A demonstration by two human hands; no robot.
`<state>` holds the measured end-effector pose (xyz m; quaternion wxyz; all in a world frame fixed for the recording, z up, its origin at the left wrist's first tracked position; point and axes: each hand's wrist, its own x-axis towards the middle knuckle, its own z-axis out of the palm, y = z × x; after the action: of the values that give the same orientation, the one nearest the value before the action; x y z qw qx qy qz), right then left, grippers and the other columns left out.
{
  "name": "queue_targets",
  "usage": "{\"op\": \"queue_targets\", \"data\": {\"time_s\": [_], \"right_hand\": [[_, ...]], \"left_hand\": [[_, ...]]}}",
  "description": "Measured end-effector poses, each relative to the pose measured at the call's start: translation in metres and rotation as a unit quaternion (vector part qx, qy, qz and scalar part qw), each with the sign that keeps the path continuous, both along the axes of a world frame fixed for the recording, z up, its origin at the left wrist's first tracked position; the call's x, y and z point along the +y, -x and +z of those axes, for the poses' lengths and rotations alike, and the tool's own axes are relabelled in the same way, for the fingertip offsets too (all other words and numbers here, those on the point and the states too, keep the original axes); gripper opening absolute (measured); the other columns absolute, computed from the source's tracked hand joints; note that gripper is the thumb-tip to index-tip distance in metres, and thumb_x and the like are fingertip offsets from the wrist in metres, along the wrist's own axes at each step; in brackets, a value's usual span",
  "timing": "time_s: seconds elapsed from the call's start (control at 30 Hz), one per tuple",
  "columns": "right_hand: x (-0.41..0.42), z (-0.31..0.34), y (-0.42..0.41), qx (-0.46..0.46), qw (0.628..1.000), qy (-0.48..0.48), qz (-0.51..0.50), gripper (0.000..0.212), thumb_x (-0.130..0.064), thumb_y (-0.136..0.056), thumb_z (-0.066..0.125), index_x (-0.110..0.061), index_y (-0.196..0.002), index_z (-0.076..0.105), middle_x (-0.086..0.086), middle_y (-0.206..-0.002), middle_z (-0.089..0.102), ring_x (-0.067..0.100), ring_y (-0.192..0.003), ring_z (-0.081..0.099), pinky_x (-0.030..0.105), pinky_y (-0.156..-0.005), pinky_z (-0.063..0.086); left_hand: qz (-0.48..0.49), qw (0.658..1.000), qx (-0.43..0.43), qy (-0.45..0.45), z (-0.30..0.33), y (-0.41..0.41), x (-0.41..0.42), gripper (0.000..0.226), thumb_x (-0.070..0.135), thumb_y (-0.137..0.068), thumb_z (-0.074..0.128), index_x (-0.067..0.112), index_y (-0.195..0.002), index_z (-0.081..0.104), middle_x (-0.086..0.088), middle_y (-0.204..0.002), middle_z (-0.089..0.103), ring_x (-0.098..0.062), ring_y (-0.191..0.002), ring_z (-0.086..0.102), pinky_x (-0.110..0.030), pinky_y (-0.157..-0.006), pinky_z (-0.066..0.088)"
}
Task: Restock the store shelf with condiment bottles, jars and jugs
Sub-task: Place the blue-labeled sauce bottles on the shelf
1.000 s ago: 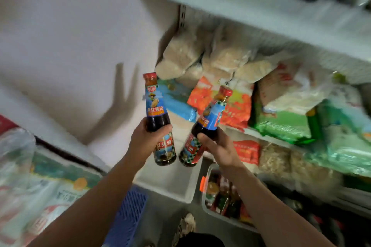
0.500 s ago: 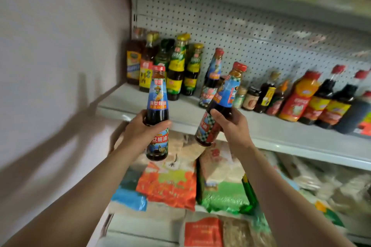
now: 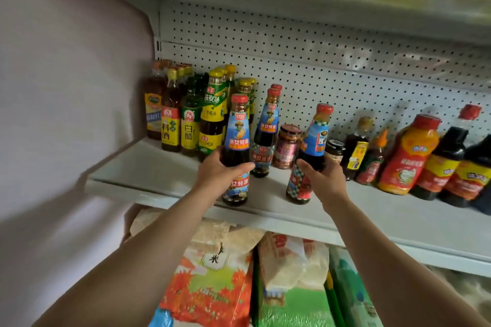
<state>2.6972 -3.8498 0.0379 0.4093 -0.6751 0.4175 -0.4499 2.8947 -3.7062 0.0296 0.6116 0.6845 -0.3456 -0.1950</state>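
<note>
Nearest: bagged dry goods (image 3: 212,279) stacked on the tier below. Left hand (image 3: 220,175), fingers wrapped round one red-capped oyster sauce bottle (image 3: 236,151), base at or just above the shelf (image 3: 148,167) front. Right hand (image 3: 322,180) wrapped round a second, matching bottle (image 3: 309,156), tilted right. Behind: two standing bottles of the same label (image 3: 265,135), a small jar (image 3: 287,146), yellow-capped bottles (image 3: 212,114) left, pegboard (image 3: 305,61) rearmost. Risk, as judged: the tilted bottle set down unevenly topples; either, pushed back, knocks the jar or the matching bottles.
</note>
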Motion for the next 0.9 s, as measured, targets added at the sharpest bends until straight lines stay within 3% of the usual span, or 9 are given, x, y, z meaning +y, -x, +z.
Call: {"op": "queue_targets", "data": {"time_s": [0.17, 0.33, 0.5, 0.6, 0.67, 0.77, 0.9], "right_hand": [[-0.021, -0.003, -0.010, 0.024, 0.999, 0.010, -0.027, 0.051, -0.035, -0.086, 0.079, -0.015, -0.130, 0.061, 0.003, -0.114, 0.071, 0.022, -0.103, 0.067, 0.036, -0.087, 0.054], [-0.024, -0.010, -0.014, 0.036, 0.998, 0.006, -0.058, 0.052, -0.042, -0.084, 0.078, -0.023, -0.129, 0.060, -0.001, -0.115, 0.072, 0.020, -0.106, 0.068, 0.045, -0.093, 0.057], [-0.008, -0.013, -0.015, 0.008, 0.996, -0.004, -0.087, 0.055, -0.038, -0.086, 0.078, -0.021, -0.134, 0.055, -0.003, -0.117, 0.067, 0.015, -0.110, 0.064, 0.037, -0.093, 0.054], [0.011, -0.016, -0.016, 0.001, 0.980, 0.061, -0.187, 0.059, -0.039, -0.087, 0.078, -0.017, -0.136, 0.053, -0.003, -0.120, 0.064, 0.012, -0.109, 0.060, 0.035, -0.092, 0.052], [0.028, -0.016, -0.020, -0.020, 0.961, 0.114, -0.251, 0.048, -0.036, -0.088, 0.077, -0.016, -0.127, 0.056, 0.000, -0.114, 0.065, 0.012, -0.100, 0.062, 0.030, -0.084, 0.055], [0.046, -0.014, -0.042, -0.030, 0.974, 0.101, -0.199, 0.037, -0.023, -0.088, 0.078, -0.016, -0.119, 0.059, -0.002, -0.104, 0.067, 0.007, -0.089, 0.063, 0.019, -0.072, 0.054], [0.045, -0.029, -0.070, 0.053, 0.997, 0.025, -0.052, 0.059, -0.025, -0.083, 0.084, -0.015, -0.133, 0.054, -0.008, -0.117, 0.061, 0.016, -0.106, 0.060, 0.032, -0.089, 0.054]], "left_hand": [[-0.046, 0.998, -0.048, -0.011, 0.001, -0.009, -0.044, 0.068, 0.040, -0.067, 0.088, 0.026, -0.127, 0.057, 0.007, -0.113, 0.065, -0.012, -0.102, 0.062, -0.030, -0.086, 0.052], [-0.098, 0.993, -0.060, -0.031, 0.002, -0.019, -0.070, 0.081, 0.044, -0.065, 0.088, 0.027, -0.134, 0.050, 0.004, -0.127, 0.063, -0.017, -0.113, 0.061, -0.041, -0.097, 0.053], [-0.135, 0.988, -0.072, -0.037, 0.003, -0.028, -0.078, 0.083, 0.047, -0.066, 0.087, 0.026, -0.136, 0.048, 0.002, -0.132, 0.061, -0.020, -0.117, 0.059, -0.040, -0.098, 0.051], [-0.156, 0.984, -0.075, -0.030, 0.005, -0.032, -0.076, 0.080, 0.049, -0.068, 0.086, 0.024, -0.134, 0.049, 0.002, -0.131, 0.062, -0.019, -0.116, 0.059, -0.037, -0.096, 0.050], [-0.156, 0.985, -0.070, 0.001, 0.013, -0.036, -0.075, 0.076, 0.047, -0.070, 0.085, 0.023, -0.133, 0.049, 0.003, -0.125, 0.061, -0.015, -0.112, 0.058, -0.031, -0.089, 0.047], [-0.162, 0.982, -0.093, 0.030, 0.029, -0.042, -0.078, 0.070, 0.042, -0.073, 0.084, 0.024, -0.132, 0.051, 0.008, -0.114, 0.058, -0.010, -0.103, 0.055, -0.021, -0.074, 0.043], [-0.180, 0.980, -0.081, 0.024, 0.036, -0.042, -0.082, 0.063, 0.030, -0.076, 0.084, 0.022, -0.131, 0.053, 0.006, -0.110, 0.058, -0.011, -0.095, 0.056, -0.016, -0.064, 0.041]]}}
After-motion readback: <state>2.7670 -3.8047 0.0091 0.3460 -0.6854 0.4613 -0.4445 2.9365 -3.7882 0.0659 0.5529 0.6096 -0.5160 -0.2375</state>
